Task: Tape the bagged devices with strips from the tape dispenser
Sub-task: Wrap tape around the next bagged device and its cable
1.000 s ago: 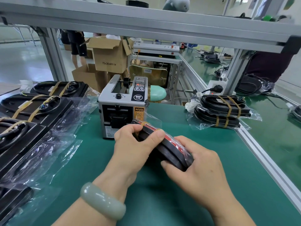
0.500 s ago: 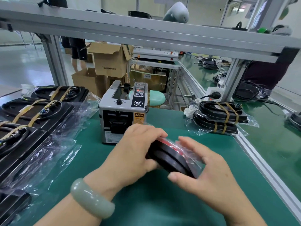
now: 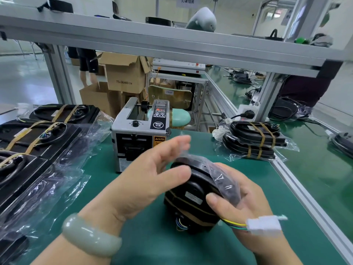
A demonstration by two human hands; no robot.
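The bagged device [image 3: 191, 190] is showing matt black plastic under clear, crinkled, glossy film [image 3: 223, 177]. The tape dispenser [image 3: 131, 129] is wearing what looks like brushed grey metal, its knob [image 3: 135, 123] black plastic. The table [image 3: 152, 245] is lying matt and smooth. The bracelet [image 3: 89, 236] is gleaming, smooth and polished.

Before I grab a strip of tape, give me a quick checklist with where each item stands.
1. Right hand grips the bagged device: ok.
2. Left hand free for tape: ok.
3. Strip ready at the tape dispenser outlet: cannot tell.
4. Bag flap folded flat: not ok, it stands loose.
5. White connector tucked in: not ok, it lies out over the right hand.
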